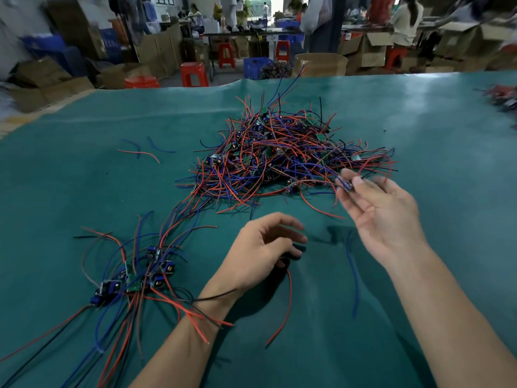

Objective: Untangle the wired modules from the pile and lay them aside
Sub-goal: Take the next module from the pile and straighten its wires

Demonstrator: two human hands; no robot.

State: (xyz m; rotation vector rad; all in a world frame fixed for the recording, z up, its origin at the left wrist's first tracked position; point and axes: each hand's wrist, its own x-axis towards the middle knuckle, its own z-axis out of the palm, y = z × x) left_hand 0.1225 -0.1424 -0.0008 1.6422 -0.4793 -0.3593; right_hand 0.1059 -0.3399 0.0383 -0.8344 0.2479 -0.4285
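Observation:
A big tangled pile [282,158] of small circuit modules with red, blue and black wires lies in the middle of the green table cover [84,186]. My right hand [383,217] is raised at the pile's near right edge, palm up, and pinches a small module [347,185] between thumb and fingertips; its wires still run into the pile. My left hand [260,253] hovers low over the cover in front of the pile, fingers loosely curled, holding nothing that I can see. A set of separated modules [137,275] lies to the near left, wires spread out.
Loose single wires lie on the cover: a blue one [354,275] and a red one [282,309] near my hands, a few more at far left [145,152]. Another wire heap [500,98] sits at the right edge. Beyond the table stand cardboard boxes, red stools and people.

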